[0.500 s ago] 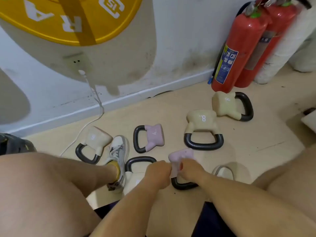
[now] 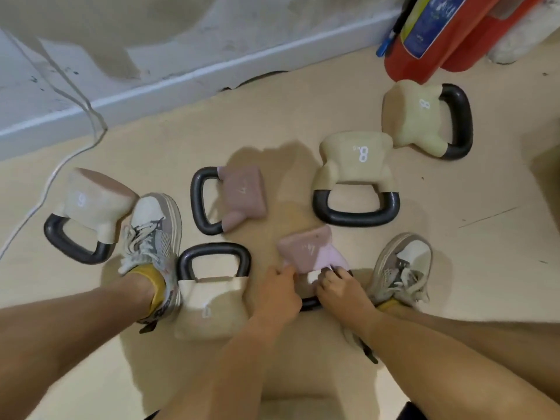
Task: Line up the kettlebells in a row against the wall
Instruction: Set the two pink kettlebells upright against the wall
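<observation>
Several kettlebells lie scattered on the beige floor. A pink kettlebell marked 4 (image 2: 309, 251) lies near the middle, between my feet. My left hand (image 2: 280, 294) and my right hand (image 2: 341, 287) both grip it where the body meets its black handle, which is mostly hidden. A second pink kettlebell (image 2: 242, 195) lies on its side beyond it. Two cream kettlebells marked 8 (image 2: 354, 159) (image 2: 418, 119) lie at the right. A cream kettlebell marked 6 (image 2: 91, 201) lies at the left, and another cream one (image 2: 212, 304) sits by my left foot.
The wall's white skirting board (image 2: 181, 83) runs across the top. A white cable (image 2: 88, 116) trails down the wall to the floor on the left. Red fire extinguishers (image 2: 424, 40) stand at the top right. My shoes (image 2: 151, 234) (image 2: 403, 268) flank the near kettlebells.
The view has tilted down and closer to the floor. My hands stay on the pink kettlebell, and my right foot is now in view beside it.
</observation>
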A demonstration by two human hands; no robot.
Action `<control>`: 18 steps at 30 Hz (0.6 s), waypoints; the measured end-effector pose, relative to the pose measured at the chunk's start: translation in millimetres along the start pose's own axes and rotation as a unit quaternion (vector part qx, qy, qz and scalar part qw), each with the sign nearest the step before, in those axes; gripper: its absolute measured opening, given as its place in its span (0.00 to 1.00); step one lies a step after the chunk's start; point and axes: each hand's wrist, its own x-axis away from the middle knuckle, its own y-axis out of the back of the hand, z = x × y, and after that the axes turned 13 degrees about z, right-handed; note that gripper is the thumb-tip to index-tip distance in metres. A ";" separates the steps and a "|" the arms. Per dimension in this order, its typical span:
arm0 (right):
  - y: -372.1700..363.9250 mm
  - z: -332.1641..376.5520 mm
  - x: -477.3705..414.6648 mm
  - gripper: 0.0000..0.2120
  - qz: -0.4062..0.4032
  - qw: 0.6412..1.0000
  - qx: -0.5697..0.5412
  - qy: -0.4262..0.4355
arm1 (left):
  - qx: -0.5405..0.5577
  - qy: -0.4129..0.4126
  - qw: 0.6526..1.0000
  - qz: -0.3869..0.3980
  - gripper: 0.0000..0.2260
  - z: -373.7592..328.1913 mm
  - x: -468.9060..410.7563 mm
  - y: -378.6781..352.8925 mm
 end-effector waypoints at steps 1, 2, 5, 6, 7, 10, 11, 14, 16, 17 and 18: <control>-1.0 2.4 -5.8 0.06 -0.004 1.000 0.000 0.007 | 0.021 0.008 1.000 -0.013 0.18 1.1 -4.0 -3.5; 4.3 2.7 -11.4 0.10 0.023 1.000 -0.011 0.016 | 0.049 0.018 0.998 -0.023 0.16 0.2 -4.9 -5.4; 13.8 3.6 -23.9 0.17 0.067 0.994 -0.045 0.072 | 0.222 0.074 0.970 -0.069 0.12 -1.7 -8.1 -5.6; 30.1 4.6 -19.7 0.16 0.122 0.989 -0.025 0.076 | 0.273 0.096 0.954 -0.083 0.11 -1.6 -7.5 -3.2; 47.1 4.8 -15.3 0.15 0.171 0.979 0.007 0.113 | 0.308 0.105 0.940 -0.100 0.11 0.0 -6.9 0.4; 97.7 1.4 -9.8 0.18 0.280 0.946 -0.086 0.140 | 0.373 0.103 0.914 -0.122 0.12 6.5 -1.8 18.0; 111.6 1.3 -10.9 0.15 0.281 0.940 -0.127 0.147 | 0.405 0.096 0.901 -0.121 0.12 7.3 -2.1 26.6; 157.5 -7.5 -10.4 0.08 0.259 0.928 -0.233 0.136 | 0.459 0.088 0.874 -0.133 0.11 6.5 -5.6 63.1; 178.4 -21.3 -11.7 0.04 0.241 0.907 -0.324 0.117 | 0.502 0.076 0.853 -0.123 0.12 -1.3 -6.5 89.4; 185.8 -29.6 -12.9 0.05 0.229 0.885 -0.388 0.119 | 0.536 0.070 0.833 -0.116 0.13 -6.6 -7.1 99.9; 193.2 -37.7 -9.6 0.10 0.221 0.851 -0.463 0.113 | 0.568 0.062 0.814 -0.106 0.14 -14.0 -5.3 108.3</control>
